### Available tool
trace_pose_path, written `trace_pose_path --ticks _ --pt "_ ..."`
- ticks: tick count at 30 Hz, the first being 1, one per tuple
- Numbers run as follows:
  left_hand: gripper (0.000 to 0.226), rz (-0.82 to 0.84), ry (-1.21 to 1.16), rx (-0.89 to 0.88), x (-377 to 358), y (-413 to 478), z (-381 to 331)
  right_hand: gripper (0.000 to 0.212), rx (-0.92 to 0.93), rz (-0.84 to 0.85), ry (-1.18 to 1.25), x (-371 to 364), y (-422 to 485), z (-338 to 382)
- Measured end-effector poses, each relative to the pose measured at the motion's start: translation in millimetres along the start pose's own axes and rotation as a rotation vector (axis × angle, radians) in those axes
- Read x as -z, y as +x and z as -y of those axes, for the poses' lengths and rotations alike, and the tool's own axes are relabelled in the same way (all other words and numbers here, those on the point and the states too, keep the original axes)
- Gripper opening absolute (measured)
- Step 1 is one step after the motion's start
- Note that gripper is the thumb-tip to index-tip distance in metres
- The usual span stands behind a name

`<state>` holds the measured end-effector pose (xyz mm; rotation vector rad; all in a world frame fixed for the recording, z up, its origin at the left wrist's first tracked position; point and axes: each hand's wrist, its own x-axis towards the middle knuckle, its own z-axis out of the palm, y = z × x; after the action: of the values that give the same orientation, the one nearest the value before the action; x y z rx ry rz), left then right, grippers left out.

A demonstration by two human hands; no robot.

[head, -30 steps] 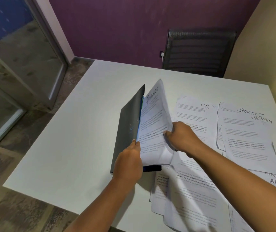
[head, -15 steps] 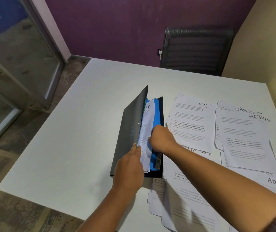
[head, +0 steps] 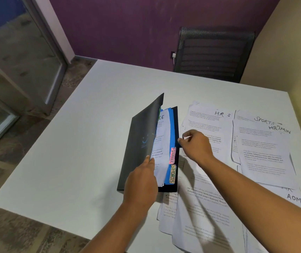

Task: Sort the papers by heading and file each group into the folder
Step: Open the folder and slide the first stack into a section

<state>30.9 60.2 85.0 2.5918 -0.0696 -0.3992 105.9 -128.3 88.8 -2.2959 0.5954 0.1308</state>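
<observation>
Currently on record.

- Left hand: fingers wrapped round the near edge of the front cover of the black folder, thumb on its inner side, cover propped half open.
- Right hand: fingers curled, tips touching the folder's back-cover edge. Whether they pinch anything cannot be told.
- Between the two sets of fingers: filed sheet with heading ending "CE", blue divider, pink FINANCE tab, SPORTS tab.
- Beyond and right of the right fingers, flat on the white table: HR sheet, SPORTS sheet, ADMIN sheet.
- Under the right forearm: loose papers.
- Far beyond the fingers: black chair.
</observation>
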Motion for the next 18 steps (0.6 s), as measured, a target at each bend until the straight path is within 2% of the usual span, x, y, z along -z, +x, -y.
trace_pose_path --ticks 1,4,9,14,18 --pt "0.057 0.002 0.013 -0.001 1 -1 0 0.01 0.014 -0.019 0.034 0 2 0" --pt "0.057 0.002 0.044 -0.006 4 -1 -1 0.017 0.07 -0.096 0.188 1 0 6" --pt "0.066 -0.038 0.133 0.002 12 -2 -3 0.019 0.094 -0.058 0.372 -6 -2 24" --pt "0.065 -0.067 0.161 0.026 21 0 -1 0.018 0.066 -0.02 0.416 -10 5 26" --pt "0.064 -0.022 0.179 0.007 16 8 -2 0.004 -0.017 -0.027 0.449 -19 11 16"
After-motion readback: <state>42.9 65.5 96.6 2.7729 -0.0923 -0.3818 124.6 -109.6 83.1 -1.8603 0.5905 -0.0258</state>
